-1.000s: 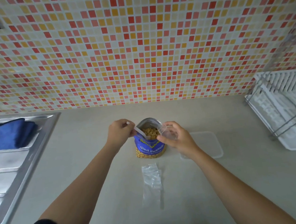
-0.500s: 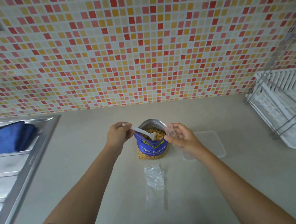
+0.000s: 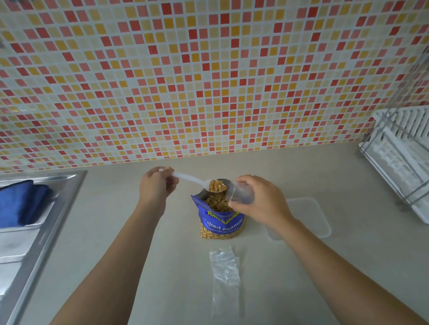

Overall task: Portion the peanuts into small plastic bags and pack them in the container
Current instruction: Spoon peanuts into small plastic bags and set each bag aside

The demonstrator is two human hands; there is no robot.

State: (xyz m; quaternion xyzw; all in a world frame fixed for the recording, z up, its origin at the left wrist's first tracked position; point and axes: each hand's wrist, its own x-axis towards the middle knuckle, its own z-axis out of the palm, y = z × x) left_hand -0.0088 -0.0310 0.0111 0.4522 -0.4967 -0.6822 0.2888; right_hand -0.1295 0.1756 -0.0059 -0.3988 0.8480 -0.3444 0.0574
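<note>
A blue peanut bag point(image 3: 221, 219) stands open in the middle of the counter, peanuts showing inside. My left hand point(image 3: 156, 185) grips a white plastic spoon point(image 3: 197, 181) whose bowl, heaped with peanuts, hovers over the bag's mouth. My right hand point(image 3: 258, 200) holds a small clear plastic bag point(image 3: 237, 193) open right beside the spoon's bowl. Another small clear bag point(image 3: 225, 275) lies flat in front of the peanut bag. A clear plastic container point(image 3: 311, 215) sits to the right, partly behind my right wrist.
A steel sink point(image 3: 24, 246) fills the left, with a blue cloth point(image 3: 13, 204) on its drainer. A white dish rack point(image 3: 416, 163) stands at the right edge. A tiled wall closes the back of the counter.
My left hand lifted the spoon out of the peanut bag with a heap of peanuts. My right hand brought the small bag's mouth up beside the spoon.
</note>
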